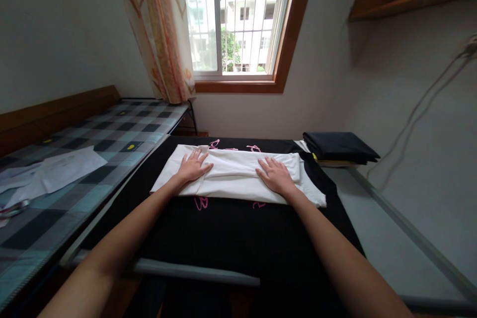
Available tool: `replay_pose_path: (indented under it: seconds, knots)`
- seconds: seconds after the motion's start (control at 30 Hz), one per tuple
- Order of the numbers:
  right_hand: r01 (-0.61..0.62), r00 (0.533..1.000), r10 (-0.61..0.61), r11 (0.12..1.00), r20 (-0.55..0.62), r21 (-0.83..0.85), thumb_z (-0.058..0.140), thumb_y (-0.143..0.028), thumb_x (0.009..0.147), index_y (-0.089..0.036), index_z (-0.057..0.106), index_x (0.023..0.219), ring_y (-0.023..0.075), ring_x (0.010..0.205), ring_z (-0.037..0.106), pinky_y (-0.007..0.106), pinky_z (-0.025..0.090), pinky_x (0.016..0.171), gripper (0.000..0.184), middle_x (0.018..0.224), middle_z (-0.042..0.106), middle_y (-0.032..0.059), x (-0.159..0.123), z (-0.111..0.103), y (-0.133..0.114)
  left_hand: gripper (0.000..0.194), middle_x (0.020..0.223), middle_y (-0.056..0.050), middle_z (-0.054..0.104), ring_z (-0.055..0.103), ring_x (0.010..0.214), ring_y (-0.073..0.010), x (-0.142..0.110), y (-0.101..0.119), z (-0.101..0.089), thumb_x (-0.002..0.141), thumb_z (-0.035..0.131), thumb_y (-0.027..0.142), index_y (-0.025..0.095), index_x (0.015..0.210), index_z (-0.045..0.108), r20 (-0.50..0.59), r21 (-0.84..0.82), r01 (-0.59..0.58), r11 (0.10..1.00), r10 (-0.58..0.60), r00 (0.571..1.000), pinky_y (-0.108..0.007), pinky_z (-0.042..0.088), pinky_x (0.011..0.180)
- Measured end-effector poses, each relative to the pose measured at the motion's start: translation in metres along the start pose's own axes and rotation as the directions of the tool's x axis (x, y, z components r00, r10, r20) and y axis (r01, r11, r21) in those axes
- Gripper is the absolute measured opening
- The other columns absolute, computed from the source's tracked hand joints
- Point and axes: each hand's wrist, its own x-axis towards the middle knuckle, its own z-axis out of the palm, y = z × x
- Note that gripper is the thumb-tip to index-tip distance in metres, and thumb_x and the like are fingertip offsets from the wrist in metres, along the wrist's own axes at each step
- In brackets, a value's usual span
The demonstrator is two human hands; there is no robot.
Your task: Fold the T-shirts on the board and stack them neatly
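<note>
A white garment, folded into a long strip, lies crosswise on a spread-out black T-shirt with pink lettering. It looks like a shirt, though its full shape is hidden by the folds. My left hand rests flat on the strip's left part, fingers spread. Farther right, my right hand presses flat on the same cloth, its fingers also apart. Neither hand grips anything. Pink marks of the black T-shirt show above and below the white strip.
Beneath the black T-shirt is a pale table. A folded dark cloth or bag sits at its back right. Left of the table stands a bed with a checked mattress and papers. A cable hangs along the right wall.
</note>
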Motion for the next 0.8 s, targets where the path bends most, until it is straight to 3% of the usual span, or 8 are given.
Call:
replay_pose_path:
  seconds: [0.2,0.3,0.47,0.53,0.67,0.8]
  knots:
    - [-0.014,0.999,0.015,0.999,-0.032,0.029,0.021,-0.054,0.099,-0.025,0.043,0.146,0.0281,0.141,0.031,0.048,0.024,0.113,0.06,0.155,0.034,0.0105,0.001,0.0,0.009,0.067,0.159,-0.012,0.025,0.022,0.146,-0.029,-0.002,-0.001,0.003,0.092,0.033,0.063,0.028,0.149,0.037,-0.06,-0.015,-0.024,1.0,0.023,0.998,-0.053,0.015,0.115]
    - [-0.06,0.997,0.061,0.998,-0.042,0.013,0.023,-0.053,0.099,-0.026,0.045,0.145,0.0294,0.14,0.033,0.049,0.025,0.112,0.059,0.154,0.036,0.0108,0.002,-0.003,0.022,0.066,0.159,-0.011,0.026,0.023,0.146,-0.0292,-0.002,-0.003,0.004,0.092,0.035,0.062,0.028,0.148,0.038,-0.069,-0.022,-0.025,0.999,0.023,0.997,-0.052,0.016,0.115]
    - [-0.094,0.995,0.092,0.995,0.043,0.034,0.022,-0.052,0.099,-0.022,0.044,0.146,0.0275,0.141,0.032,0.047,0.026,0.112,0.06,0.155,0.036,0.0103,0.012,-0.014,0.048,0.065,0.159,-0.011,0.026,0.021,0.146,-0.0299,-0.002,-0.003,0.005,0.093,0.034,0.061,0.027,0.148,0.039,-0.073,-0.029,-0.026,0.999,0.024,0.997,-0.052,0.017,0.115]
    - [-0.15,0.989,0.149,0.988,0.015,0.03,0.027,-0.049,0.098,-0.019,0.046,0.144,0.0285,0.138,0.037,0.047,0.03,0.11,0.058,0.152,0.039,0.012,0.017,-0.019,0.056,0.064,0.159,-0.011,0.026,0.022,0.146,-0.0302,-0.003,-0.002,0.004,0.093,0.034,0.06,0.027,0.148,0.039,-0.077,-0.03,-0.03,0.999,0.027,0.997,-0.053,0.017,0.115]
    - [-0.399,0.91,0.392,0.917,-0.136,-0.025,0.046,-0.045,0.092,-0.01,0.053,0.136,0.0347,0.127,0.047,0.048,0.038,0.102,0.057,0.138,0.053,0.0202,0.022,-0.027,0.067,0.059,0.156,-0.012,0.032,0.024,0.144,-0.0318,-0.008,0.004,0.002,0.092,0.041,0.054,0.024,0.143,0.047,-0.178,-0.028,-0.037,0.999,0.031,0.984,-0.054,0.019,0.113]
    - [-0.582,0.81,0.582,0.813,-0.064,0.032,0.059,-0.052,0.082,-0.006,0.065,0.12,0.0412,0.122,0.05,0.052,0.044,0.095,0.06,0.134,0.052,0.0273,0.031,-0.03,0.083,0.044,0.144,-0.013,0.048,0.039,0.134,-0.0289,-0.013,0.01,-0.001,0.091,0.047,0.043,0.021,0.127,0.06,-0.338,-0.025,-0.065,0.998,0.053,0.94,-0.047,0.025,0.112]
